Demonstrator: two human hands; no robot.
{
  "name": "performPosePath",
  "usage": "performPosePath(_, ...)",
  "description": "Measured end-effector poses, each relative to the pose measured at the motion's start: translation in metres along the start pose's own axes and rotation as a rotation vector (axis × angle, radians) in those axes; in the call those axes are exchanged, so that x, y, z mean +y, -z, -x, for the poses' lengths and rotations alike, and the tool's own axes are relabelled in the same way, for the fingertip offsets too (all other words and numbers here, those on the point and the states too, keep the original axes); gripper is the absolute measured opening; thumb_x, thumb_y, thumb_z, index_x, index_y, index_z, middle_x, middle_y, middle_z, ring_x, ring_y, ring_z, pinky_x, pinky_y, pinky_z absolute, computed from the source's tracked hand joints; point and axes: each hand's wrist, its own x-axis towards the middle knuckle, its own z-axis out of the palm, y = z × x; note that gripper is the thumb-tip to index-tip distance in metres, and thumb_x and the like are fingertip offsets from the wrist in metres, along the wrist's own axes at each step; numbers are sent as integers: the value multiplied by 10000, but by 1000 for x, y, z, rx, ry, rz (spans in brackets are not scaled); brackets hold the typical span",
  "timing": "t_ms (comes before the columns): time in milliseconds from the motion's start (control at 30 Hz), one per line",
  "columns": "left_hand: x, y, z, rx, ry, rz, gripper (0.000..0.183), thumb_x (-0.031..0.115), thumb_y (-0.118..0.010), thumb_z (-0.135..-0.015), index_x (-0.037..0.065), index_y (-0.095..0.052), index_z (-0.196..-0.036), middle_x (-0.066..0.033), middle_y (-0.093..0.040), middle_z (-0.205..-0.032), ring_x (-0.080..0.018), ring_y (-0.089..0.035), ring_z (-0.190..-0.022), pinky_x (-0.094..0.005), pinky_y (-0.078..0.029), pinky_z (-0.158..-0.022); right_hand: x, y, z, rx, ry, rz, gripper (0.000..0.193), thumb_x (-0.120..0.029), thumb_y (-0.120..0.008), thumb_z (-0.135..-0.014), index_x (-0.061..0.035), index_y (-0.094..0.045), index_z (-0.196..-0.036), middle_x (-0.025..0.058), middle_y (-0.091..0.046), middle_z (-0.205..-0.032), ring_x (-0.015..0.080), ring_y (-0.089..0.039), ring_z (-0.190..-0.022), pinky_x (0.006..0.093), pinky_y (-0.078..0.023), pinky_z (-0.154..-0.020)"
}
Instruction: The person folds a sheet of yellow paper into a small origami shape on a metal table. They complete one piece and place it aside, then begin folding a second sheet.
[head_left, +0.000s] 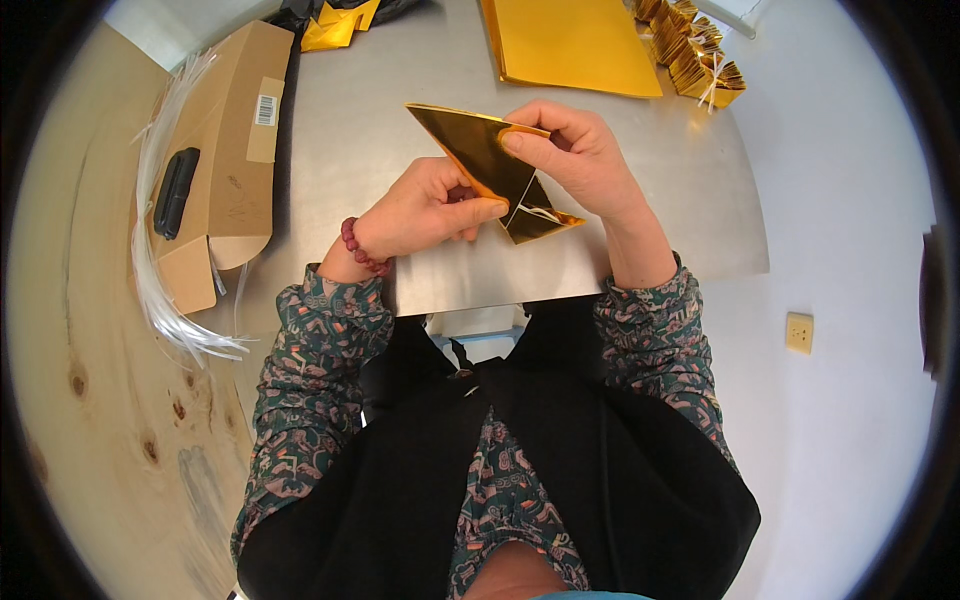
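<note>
Between my two hands is a folded sheet of shiny gold foil paper [482, 152], held above the metal table. Its upper part is a broad triangle, and a smaller folded flap with a pale inner edge sticks out at the lower right. My left hand [430, 208] is closed on the paper's lower left edge, thumb on top near the fold. My right hand [570, 150] pinches the upper right corner between thumb and fingers. Some of the left fingers are hidden behind the paper.
A stack of flat gold sheets [575, 45] lies at the table's far side, beside bundles of pleated gold paper [705, 70] tied with white strands. A folded gold piece [338, 27] is at far left. To the left stands a cardboard box [232, 150] with white plastic strips [150, 270] and a black object [176, 193].
</note>
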Motion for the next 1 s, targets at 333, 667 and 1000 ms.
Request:
performPosePath(333, -2, -1, 0, -21, -24, 2, 178, 175, -734, -997, 33, -717, -1103, 10, -684, -839, -51, -607, -681, -210, -498, -604, -3, -8, 1, 32, 36, 107, 128, -138, -701, -984, -12, -700, -1005, -39, -661, -887, 32, -571, -791, 207, -478, -709)
performPosePath(667, 18, -12, 1, 89, -14, -88, 121, 110, -701, -1006, 12, -727, -1071, -1, -679, -841, -59, -625, -685, -206, -495, -593, -2, 5, 3, 15, 292, 286, 72, -89, -662, -946, -47, -695, -994, -6, -652, -968, 88, -578, -900, 255, -471, -785)
performPosePath(1000, 28, 29, -8, 729, -832, -1158, 332, -38, -723, -835, 104, -698, -1134, -51, -668, -984, -249, -710, -787, -325, -602, -643, 10, 9, -5, 279, -263, -268, 544, -462, -387, -1129, -14, -606, -1345, 112, -692, -1256, 207, -663, -1134, 372, -528, -974)
